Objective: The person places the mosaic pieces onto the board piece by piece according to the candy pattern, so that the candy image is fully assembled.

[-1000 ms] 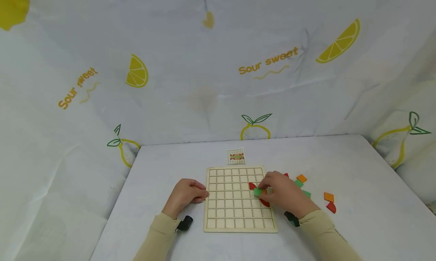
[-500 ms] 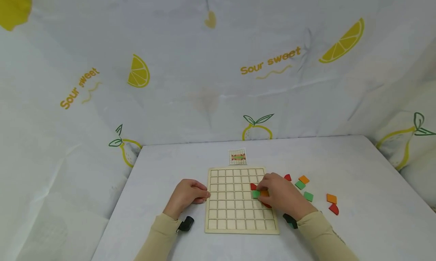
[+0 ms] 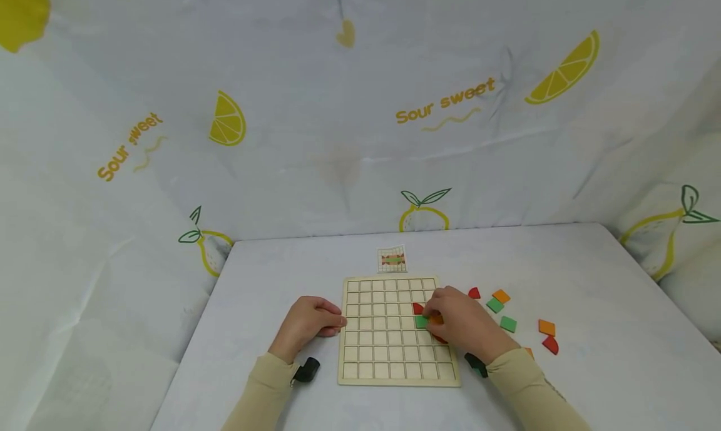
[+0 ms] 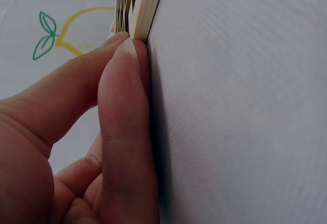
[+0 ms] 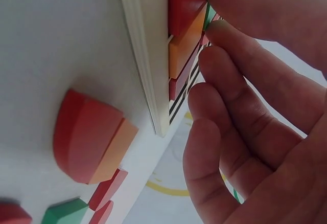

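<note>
My left hand (image 3: 311, 323) holds the left edge of a wooden grid board (image 3: 373, 354), thumb and forefinger at its rim in the left wrist view. Over the board's right side, my right hand (image 3: 464, 321) has its thumb and forefinger on a green square tile (image 3: 420, 321), which lies in the grid. Beside that tile, partly under the fingers, sits an orange tile (image 5: 183, 50). A red quarter-circle tile (image 3: 418, 308) lies just above the green one; another red tile (image 5: 186, 4) shows below, partly covered by the hand.
A small pattern card (image 3: 391, 259) lies behind the board. Loose tiles are scattered to the right: green squares (image 3: 509, 324), orange squares (image 3: 546, 327) and red quarter-circles (image 3: 551, 344). A white cloth with lemon prints hangs at the back.
The green tile, tilted in my right fingers a second ago, now lies flat in the grid. My right hand has shifted slightly left. The left hand stays at the board's edge.
</note>
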`<action>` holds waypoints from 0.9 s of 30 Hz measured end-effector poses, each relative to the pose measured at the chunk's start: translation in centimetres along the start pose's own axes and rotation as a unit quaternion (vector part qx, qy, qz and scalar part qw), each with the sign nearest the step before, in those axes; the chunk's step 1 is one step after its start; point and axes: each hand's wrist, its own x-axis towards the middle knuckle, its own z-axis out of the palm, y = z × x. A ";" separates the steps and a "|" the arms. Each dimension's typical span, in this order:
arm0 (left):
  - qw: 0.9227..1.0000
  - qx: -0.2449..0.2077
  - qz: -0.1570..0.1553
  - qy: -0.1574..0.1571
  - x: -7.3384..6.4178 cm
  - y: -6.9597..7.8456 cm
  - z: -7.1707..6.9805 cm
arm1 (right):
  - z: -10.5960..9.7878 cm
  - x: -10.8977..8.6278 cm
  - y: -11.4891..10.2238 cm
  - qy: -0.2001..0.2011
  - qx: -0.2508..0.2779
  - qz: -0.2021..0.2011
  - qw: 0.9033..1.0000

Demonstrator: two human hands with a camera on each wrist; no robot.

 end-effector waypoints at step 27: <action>1.000 0.003 -0.008 0.003 0.0 0.2 0.0 | -2.5 -1.7 2.3 0.005 0.004 -0.004 1.000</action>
